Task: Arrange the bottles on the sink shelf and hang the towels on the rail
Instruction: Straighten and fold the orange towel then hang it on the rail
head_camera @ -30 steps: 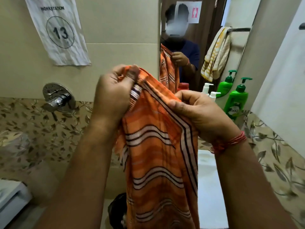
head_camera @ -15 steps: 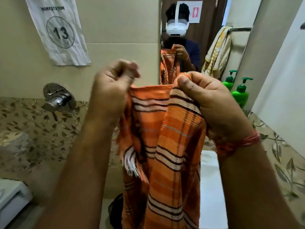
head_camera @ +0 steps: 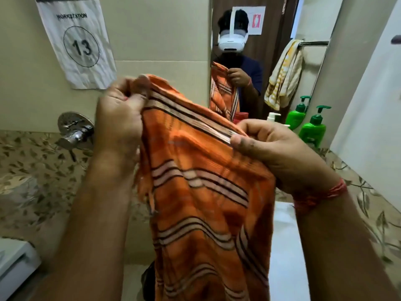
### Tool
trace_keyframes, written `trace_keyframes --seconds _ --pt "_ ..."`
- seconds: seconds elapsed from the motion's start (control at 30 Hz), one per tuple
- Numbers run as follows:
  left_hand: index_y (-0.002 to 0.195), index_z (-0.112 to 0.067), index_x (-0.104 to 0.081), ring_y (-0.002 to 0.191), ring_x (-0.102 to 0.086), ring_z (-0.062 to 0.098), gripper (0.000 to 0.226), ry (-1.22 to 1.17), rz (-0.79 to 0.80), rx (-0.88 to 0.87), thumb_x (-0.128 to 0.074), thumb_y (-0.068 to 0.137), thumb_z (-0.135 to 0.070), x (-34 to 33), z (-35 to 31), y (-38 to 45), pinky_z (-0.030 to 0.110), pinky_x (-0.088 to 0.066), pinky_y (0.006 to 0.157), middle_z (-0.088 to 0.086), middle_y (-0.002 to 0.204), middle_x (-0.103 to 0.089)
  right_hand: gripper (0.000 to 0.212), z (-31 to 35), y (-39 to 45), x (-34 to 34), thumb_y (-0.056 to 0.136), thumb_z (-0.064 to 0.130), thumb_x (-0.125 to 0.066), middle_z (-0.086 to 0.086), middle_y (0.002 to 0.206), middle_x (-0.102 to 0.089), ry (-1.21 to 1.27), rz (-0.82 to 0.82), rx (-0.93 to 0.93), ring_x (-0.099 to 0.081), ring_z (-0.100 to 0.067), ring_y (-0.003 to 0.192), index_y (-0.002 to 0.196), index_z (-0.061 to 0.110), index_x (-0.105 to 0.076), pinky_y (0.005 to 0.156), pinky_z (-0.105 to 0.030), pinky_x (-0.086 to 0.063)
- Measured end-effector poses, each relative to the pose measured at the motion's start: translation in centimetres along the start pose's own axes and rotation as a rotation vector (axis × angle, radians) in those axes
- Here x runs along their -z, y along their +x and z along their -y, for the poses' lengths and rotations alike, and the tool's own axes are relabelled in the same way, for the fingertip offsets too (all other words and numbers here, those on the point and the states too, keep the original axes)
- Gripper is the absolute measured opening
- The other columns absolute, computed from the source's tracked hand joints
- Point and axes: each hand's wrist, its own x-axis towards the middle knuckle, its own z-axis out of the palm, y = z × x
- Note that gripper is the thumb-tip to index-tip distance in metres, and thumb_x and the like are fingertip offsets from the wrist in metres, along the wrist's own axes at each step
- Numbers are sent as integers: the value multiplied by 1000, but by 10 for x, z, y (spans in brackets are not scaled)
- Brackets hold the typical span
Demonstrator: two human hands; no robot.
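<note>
Orange towel [head_camera: 201,187] held up at chest height in front of the mirror [head_camera: 260,61], above the white sink [head_camera: 282,246]; thin woven cloth, orange with bands of pale and black stripes running across it, a striped border along the top edge, frayed fringe on the left side. Left hand [head_camera: 118,122] pinches the upper left corner, fingers curled round a bunched fold. Right hand [head_camera: 280,153] grips the top edge lower down and to the right, thumb over the striped border; top edge slopes down from left to right. Rest of the cloth hangs loose between the forearms. Green pump bottle [head_camera: 312,131] stands on the shelf by the mirror, just right of the right hand; label text too small to read. White pump bottle [head_camera: 273,117] partly hidden behind the towel. Yellow-and-white striped towel [head_camera: 284,77] seen in the mirror, draped on a rail [head_camera: 315,42]. Paper sign [head_camera: 78,42] on the wall reads "WORKSTATION" with "13" in a circle.
</note>
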Motion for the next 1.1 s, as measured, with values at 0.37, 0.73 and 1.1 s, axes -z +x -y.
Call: trace_keyframes --seconds 0.37,0.73,1.1 --pt "91 -19 -72 66 -65 -1 28 16 777 68 -64 83 -45 -24 4 -28 12 -48 59 -9 75 -71 19 8 14 -12 93 22 -66 -13 82 -62 -128 -53 124 -63 -20 73 92 3 -63 66 -35 -53" --pt "114 -27 -65 100 -69 -2 33 208 370 -161 -59 93 -52 -7 -11 -18 24 -55 91 -10 105 -74 23 16 -7 0 87 19 -63 -15 103 -74 10 -6 46 -73 -29 94 108 11 -70 82 -41 -61" --pt "82 -28 -62 54 -51 -4 15 141 -143 -107 -68 95 -32 6 -8 -8 17 -46 53 -14 65 -59 16 22 -18 15 81 26 -68 -4 77 -66 -117 -87 56 -63 -17 68 88 12 -66 56 -23 -54"
